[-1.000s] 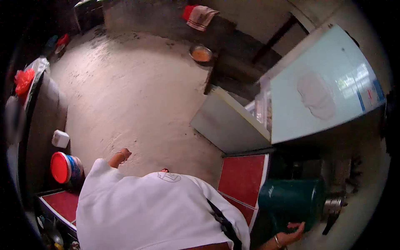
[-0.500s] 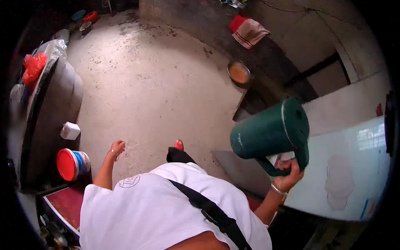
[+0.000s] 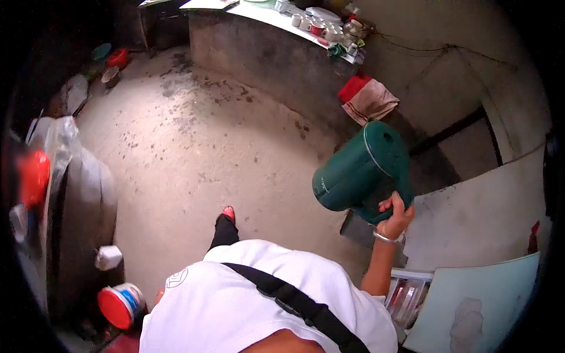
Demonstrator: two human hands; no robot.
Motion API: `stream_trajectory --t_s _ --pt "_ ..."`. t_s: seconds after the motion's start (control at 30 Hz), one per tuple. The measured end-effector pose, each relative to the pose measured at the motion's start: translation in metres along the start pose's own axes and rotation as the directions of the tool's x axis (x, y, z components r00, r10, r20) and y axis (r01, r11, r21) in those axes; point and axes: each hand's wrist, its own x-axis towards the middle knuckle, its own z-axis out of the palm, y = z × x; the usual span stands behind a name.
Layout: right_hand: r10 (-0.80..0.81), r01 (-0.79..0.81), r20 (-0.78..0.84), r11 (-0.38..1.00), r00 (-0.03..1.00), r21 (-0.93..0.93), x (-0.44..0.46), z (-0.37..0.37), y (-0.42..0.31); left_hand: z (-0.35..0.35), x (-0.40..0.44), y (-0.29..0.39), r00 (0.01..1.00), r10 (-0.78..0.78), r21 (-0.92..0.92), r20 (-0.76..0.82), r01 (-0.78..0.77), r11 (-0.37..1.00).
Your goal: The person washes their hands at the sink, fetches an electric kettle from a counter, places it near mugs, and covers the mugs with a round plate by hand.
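Note:
My right hand [image 3: 395, 217], with a silver bangle at the wrist, is closed around the handle of a dark green kettle [image 3: 353, 170]. The kettle is tilted and held up in front of me on the right, its lid end toward the upper right. Only a small bit of my left hand [image 3: 159, 295] shows at the left edge of my white shirt; its fingers are hidden.
A counter [image 3: 265, 23] with cups and jars runs along the back. A towel [image 3: 371, 101] hangs at its end. At left stand a bucket with a red lid [image 3: 116, 308] and a white container [image 3: 108, 257]. An open white appliance [image 3: 471, 306] is at lower right.
My right hand has taken hold of the green kettle and lifted it away from the lower right. My left hand has drawn back beside my shirt. The view has moved forward, showing the back counter.

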Motion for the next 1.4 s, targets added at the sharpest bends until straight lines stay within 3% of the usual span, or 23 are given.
stream_trajectory --t_s 0.17,0.27,0.37,0.43,0.57,0.8,0.97,1.1,1.17,1.2,1.23,1.27,1.3,1.4 --pt "0.029 -0.027 -0.072 0.999 0.997 0.025 0.058 0.103 0.021 -0.105 0.095 0.208 0.982 0.183 -0.066 0.033 -0.181 0.981" --pt "0.031 -0.029 -0.105 0.999 0.994 0.015 0.101 0.159 0.04 -0.157 0.135 0.381 0.939 0.324 -0.275 -0.116 -0.344 0.898" --pt "0.015 -0.018 -0.139 1.0 0.99 -0.015 0.17 0.213 0.082 -0.196 0.169 0.566 0.86 0.484 -0.336 -0.159 -0.508 0.793" --pt "-0.013 0.009 -0.146 1.0 0.989 -0.027 0.211 0.246 0.102 -0.213 0.201 0.634 0.862 0.487 -0.338 -0.141 -0.505 0.794" --pt "-0.001 -0.007 -0.204 0.999 0.979 -0.036 0.289 0.311 0.145 -0.23 0.249 0.693 0.896 0.437 -0.242 -0.076 -0.442 0.864" --pt "0.025 -0.042 -0.284 0.998 0.958 -0.054 0.417 0.402 0.194 -0.242 0.286 0.74 0.984 0.165 -0.048 0.07 -0.162 0.986" --pt "-0.071 0.03 -0.306 0.99 0.949 -0.137 0.488 0.456 0.229 -0.264 0.364 0.814 0.98 0.153 0.09 0.126 -0.165 0.982" --pt "-0.11 0.058 -0.345 0.986 0.932 -0.159 0.537 0.494 0.256 -0.278 0.434 0.927 0.955 0.231 0.153 0.187 -0.261 0.953" --pt "-0.1 0.027 -0.402 0.983 0.91 -0.183 0.559 0.514 0.264 -0.283 0.478 0.992 0.922 0.285 0.011 0.261 -0.298 0.955" --pt "-0.091 0.016 -0.412 0.983 0.907 -0.181 0.57 0.522 0.265 -0.288 0.503 1.028 0.884 0.31 -0.209 0.351 -0.249 0.946" --pt "-0.077 0.0 -0.415 0.983 0.907 -0.183 0.579 0.528 0.267 -0.287 0.514 1.067 0.85 0.354 -0.314 0.39 -0.239 0.919" --pt "-0.061 -0.017 -0.418 0.983 0.907 -0.18 0.59 0.534 0.27 -0.286 0.51 1.106 0.828 0.384 -0.356 0.408 -0.243 0.902" --pt "-0.05 -0.027 -0.42 0.984 0.906 -0.175 0.599 0.538 0.271 -0.277 0.468 1.156 0.824 0.467 -0.186 0.321 -0.428 0.884" --pt "-0.031 -0.059 -0.405 0.977 0.914 -0.206 0.626 0.547 0.281 -0.258 0.425 1.239 0.847 0.471 -0.261 0.246 -0.411 0.874"
